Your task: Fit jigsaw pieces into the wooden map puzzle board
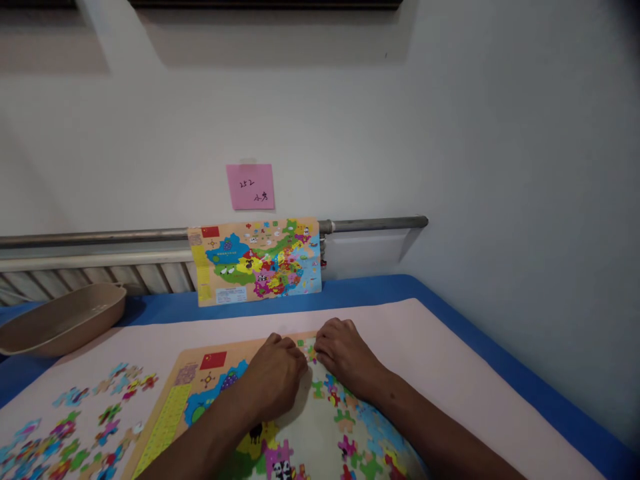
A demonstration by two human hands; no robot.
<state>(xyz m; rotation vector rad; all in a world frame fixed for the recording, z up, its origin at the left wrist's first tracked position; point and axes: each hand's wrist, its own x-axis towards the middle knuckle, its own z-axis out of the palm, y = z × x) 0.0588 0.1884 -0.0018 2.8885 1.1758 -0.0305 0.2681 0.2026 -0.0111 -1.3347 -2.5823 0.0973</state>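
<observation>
A partly assembled map jigsaw puzzle lies on the table, its left side filled in and a bare pale strip down the middle. My left hand rests over the puzzle's upper middle, fingers curled; whatever they hold is hidden. Just to its right, my right hand is closed, its fingertips at a small jigsaw piece by the top edge. Loose pieces, among them a green one, lie on the board below the hands. My right forearm covers part of the board's right side.
Many loose pieces are scattered on the pink sheet at left. A beige basin stands at the back left. A printed map sheet leans upright at the back, below a grey pipe and a pink note.
</observation>
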